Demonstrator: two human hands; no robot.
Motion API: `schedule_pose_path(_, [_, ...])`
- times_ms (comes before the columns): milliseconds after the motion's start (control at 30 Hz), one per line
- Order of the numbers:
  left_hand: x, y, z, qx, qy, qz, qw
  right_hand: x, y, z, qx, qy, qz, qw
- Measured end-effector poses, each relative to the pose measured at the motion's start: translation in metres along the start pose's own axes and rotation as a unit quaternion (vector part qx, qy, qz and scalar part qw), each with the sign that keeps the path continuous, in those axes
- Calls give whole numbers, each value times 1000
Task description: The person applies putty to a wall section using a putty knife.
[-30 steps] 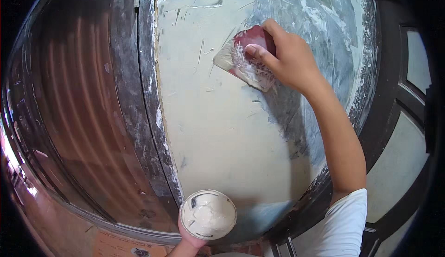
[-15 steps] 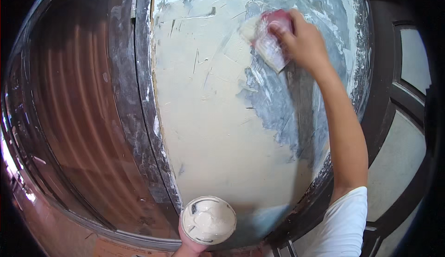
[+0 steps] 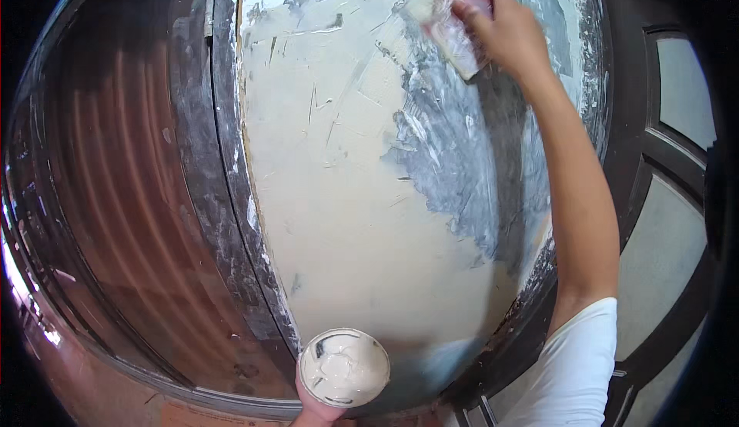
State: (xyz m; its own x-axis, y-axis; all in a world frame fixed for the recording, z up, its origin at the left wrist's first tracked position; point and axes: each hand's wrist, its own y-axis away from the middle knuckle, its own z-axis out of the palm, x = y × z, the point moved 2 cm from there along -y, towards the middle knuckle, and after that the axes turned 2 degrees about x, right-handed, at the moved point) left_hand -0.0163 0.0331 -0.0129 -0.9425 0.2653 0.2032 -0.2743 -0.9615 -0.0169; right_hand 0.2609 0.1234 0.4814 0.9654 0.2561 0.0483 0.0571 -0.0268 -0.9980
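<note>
My right hand grips a putty spreader, red at the top and smeared whitish below, near the top of an upright panel. Its pale edge lies at or close to the panel; the exact contact is hard to see. Cream putty coats the panel's left and lower parts, while a bluish-grey patch shows on the right. Low in the picture, my left hand holds a round tub of wet cream putty from below. Most of those fingers are hidden behind the tub.
A dark frame with a metal hinge borders the panel's left side, next to a glossy reddish-brown pane. To the right stands a dark panelled door with pale insets. Reddish floor shows at the lower left.
My right hand has moved the spreader up and slightly right along the panel. More of the grey patch below it is uncovered. The tub has hardly moved.
</note>
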Motion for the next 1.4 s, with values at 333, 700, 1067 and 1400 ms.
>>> schedule_pose_path(333, [3,10,-3,9,-13,21,1000,-27,26,22,-107,-80,-68,989])
schedule_pose_path(700, [4,10,-14,26,-42,37,998,-9,36,13,-47,-205,-69,975])
schedule_pose_path(1067, [0,8,-3,10,-69,45,997,2,2,0,81,-18,-19,996])
schedule_pose_path(1400, [4,6,0,31,-85,47,995,-69,76,15,-214,7,-132,968])
